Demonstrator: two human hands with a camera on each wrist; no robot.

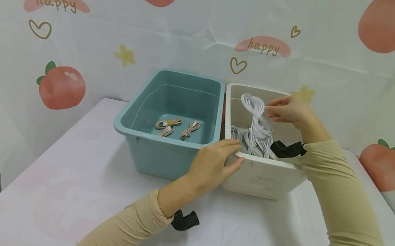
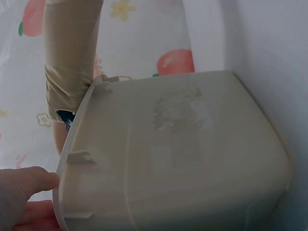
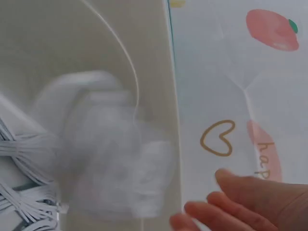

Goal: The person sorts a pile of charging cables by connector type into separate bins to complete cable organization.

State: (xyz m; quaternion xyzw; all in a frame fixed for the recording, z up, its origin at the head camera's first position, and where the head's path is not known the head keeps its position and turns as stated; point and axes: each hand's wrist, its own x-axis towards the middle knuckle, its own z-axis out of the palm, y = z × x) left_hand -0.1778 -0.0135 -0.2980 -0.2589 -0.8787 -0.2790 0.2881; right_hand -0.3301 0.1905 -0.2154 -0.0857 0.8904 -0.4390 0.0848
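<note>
My left hand [image 1: 214, 160] grips the near left corner of the white bin [image 1: 263, 177]; in the left wrist view its thumb and fingers [image 2: 41, 179] lie on either side of the rim. Over the white bin, my right hand [image 1: 289, 111] has its fingers loosely extended. A coiled white cable [image 1: 253, 103] is in mid-air just left of those fingertips. It shows as a blur in the right wrist view, with a gap between it and the fingers. Several white cable bundles [image 1: 253, 143] lie in the bin below.
Left of the white bin stands a blue-green bin [image 1: 172, 158], with beige cable bundles [image 1: 168, 123] on its floor. Both bins sit on a pale covered table [image 1: 226, 232], close to a printed backdrop [image 1: 194, 48].
</note>
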